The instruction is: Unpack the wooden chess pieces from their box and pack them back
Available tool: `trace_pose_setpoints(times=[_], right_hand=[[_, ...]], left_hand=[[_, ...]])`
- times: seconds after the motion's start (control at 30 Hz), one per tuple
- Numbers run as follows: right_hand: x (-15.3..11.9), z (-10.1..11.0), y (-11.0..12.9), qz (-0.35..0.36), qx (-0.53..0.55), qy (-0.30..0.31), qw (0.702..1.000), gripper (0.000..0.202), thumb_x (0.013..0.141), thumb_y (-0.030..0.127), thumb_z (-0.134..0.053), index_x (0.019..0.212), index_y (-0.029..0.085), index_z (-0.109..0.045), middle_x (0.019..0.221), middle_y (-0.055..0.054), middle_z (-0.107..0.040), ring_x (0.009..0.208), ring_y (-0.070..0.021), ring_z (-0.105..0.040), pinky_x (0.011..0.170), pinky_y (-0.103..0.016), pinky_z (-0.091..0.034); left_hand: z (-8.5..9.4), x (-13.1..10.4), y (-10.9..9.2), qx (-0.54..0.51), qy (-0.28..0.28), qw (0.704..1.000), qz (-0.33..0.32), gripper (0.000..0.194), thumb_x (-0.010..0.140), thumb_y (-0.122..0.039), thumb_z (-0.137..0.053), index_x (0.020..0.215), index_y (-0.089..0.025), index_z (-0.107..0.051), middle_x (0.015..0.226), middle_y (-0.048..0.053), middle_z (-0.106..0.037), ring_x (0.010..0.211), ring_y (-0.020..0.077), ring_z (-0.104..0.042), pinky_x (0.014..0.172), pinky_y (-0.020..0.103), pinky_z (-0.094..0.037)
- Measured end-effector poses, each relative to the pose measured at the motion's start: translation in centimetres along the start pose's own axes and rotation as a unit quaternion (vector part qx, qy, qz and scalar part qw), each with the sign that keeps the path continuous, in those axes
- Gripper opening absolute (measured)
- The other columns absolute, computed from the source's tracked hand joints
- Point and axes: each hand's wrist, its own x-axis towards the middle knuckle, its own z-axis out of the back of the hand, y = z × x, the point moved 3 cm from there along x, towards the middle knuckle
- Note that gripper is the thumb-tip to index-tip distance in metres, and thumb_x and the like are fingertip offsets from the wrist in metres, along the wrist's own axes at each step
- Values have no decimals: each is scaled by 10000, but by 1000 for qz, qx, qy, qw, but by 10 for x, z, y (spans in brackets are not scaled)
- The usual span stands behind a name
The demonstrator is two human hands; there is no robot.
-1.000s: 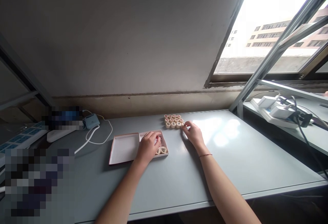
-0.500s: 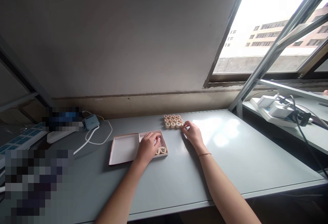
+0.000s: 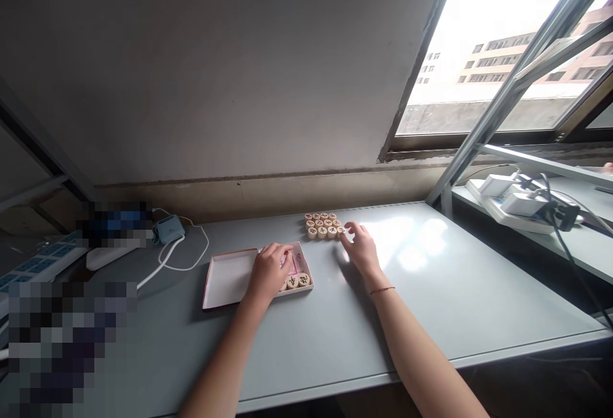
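My left hand (image 3: 272, 271) rests over the open box (image 3: 311, 271), its fingers loosely bent and the thumb apart. The hand's underside is hidden. Round wooden Chinese chess pieces (image 3: 303, 279) lie along the box's near wall, and a red-printed paper (image 3: 294, 263) shows inside. On the desk, more of these pieces (image 3: 322, 233) stand in three close rows with their characters facing up. My right hand (image 3: 363, 249) is just right of the front row's last chess piece (image 3: 341, 231), thumb and index finger parted with nothing visible between them.
The box's shallow lid (image 3: 232, 277) lies open at its left side on the grey desk (image 3: 431, 303). A blue adapter (image 3: 170, 229) with white cables sits at the left. Power strips stand at both sides. A metal frame post (image 3: 446, 198) rises at the desk's back right corner.
My right hand has let go of the chess piece at the right end of the front row. My left hand has shifted slightly left in the box, uncovering more pieces and the paper.
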Motion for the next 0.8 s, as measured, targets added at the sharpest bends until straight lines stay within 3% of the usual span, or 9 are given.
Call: trace_pose_setpoints(times=[0.07,0.2,0.3,0.4,0.5,0.63,0.8], right_hand=[[-6,3,19,13,50,18,998,284,835,418,-471,962,206,-610,829,-59,-615,674,-176,-538,613,-285,-414],[-25,-10,62,71,150,192,967,393,902,503,-402,825,194,-632,623,-12,-561,546,-144,-465,506,-253,-358],[-38,-21,79,115,145,268,945,492,919,537,-362,628,190,-555,514,24,-456,488,-116,-377,464,-243,-283],[-44,-28,82,125,125,279,944,492,926,524,-365,584,193,-488,492,41,-394,477,-103,-314,458,-240,-236],[-44,-29,80,120,118,272,947,429,926,484,-386,651,195,-543,519,31,-452,489,-111,-350,465,-233,-250],[-46,-29,81,128,95,267,950,313,910,406,-430,765,204,-621,539,22,-531,483,-118,-405,481,-223,-271],[-49,-31,84,147,57,237,959,251,891,318,-436,757,209,-617,569,6,-566,480,-115,-417,508,-225,-283]], left_hand=[[10,2,3,6,0,1000,13,234,883,-183,-467,954,-216,-688,919,47,-689,883,193,-634,820,322,-498],[29,-2,11,9,68,997,43,275,892,-209,-437,853,-226,-709,858,38,-672,832,188,-623,786,305,-492],[37,-15,16,42,117,990,67,253,878,-288,-489,809,-253,-730,867,43,-646,863,208,-599,788,313,-488],[38,-32,19,108,102,985,84,246,872,-395,-528,862,-272,-741,1054,76,-613,969,264,-544,812,377,-475],[33,-47,17,143,110,982,58,269,894,-396,-503,852,-268,-736,1171,86,-578,1014,286,-509,799,396,-466],[28,-57,15,162,98,981,51,267,915,-353,-472,855,-263,-716,1219,77,-565,1003,279,-505,775,390,-461],[28,-59,12,172,90,980,52,255,928,-333,-452,875,-240,-683,1209,69,-592,1004,267,-514,771,376,-440]])
